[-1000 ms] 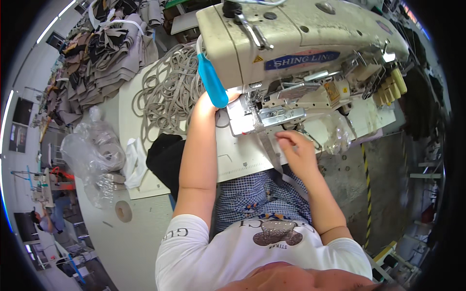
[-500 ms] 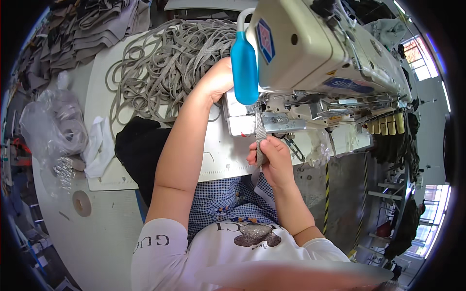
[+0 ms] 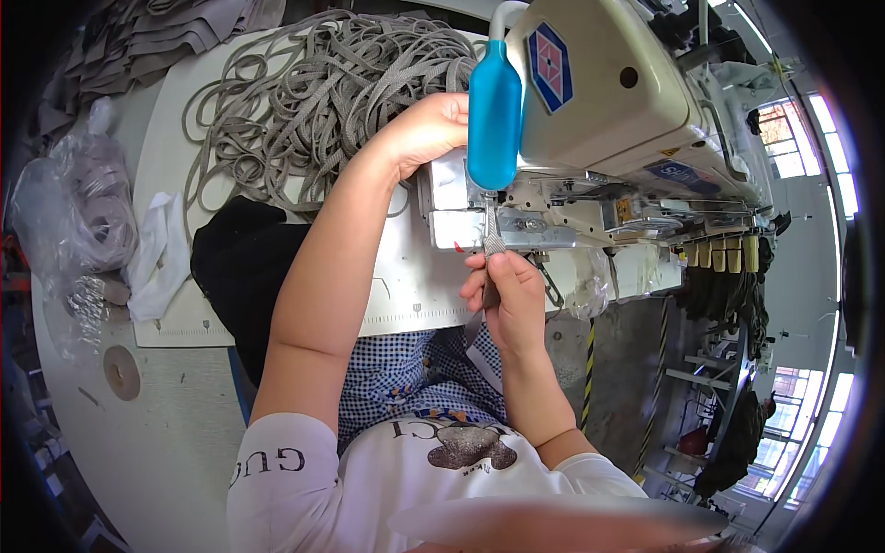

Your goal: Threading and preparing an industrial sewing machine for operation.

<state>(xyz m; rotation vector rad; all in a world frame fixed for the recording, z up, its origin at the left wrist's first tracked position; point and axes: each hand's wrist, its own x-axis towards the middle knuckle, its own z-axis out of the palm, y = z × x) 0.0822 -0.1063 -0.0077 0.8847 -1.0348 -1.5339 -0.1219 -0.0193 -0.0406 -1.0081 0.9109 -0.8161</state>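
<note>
A flat grey woven strap (image 3: 492, 241) runs from under the sewing machine's (image 3: 599, 92) needle area toward me. My right hand (image 3: 513, 290) pinches this strap between thumb and fingers, just in front of the machine's metal bed (image 3: 458, 229). The strap's tail hangs below that hand toward my lap. My left hand (image 3: 426, 136) reaches over the table to the far left side of the machine bed, fingers curled. Its fingertips are hidden behind a blue paddle-shaped piece (image 3: 494, 120) hanging from a white tube, so what they hold cannot be made out.
A big tangle of grey strap (image 3: 323, 101) covers the table's far side. Black cloth (image 3: 244, 253) and white cloth (image 3: 161, 253) lie left, beside clear plastic bags (image 3: 74, 212) and a flat round roll (image 3: 121, 372). Grey fabric pieces (image 3: 166, 46) are stacked at the far left.
The whole view has shifted slightly, with the machine appearing larger. My right hand still pinches the strap near the bed, and a little more of my left hand's fingers shows beside the blue piece.
</note>
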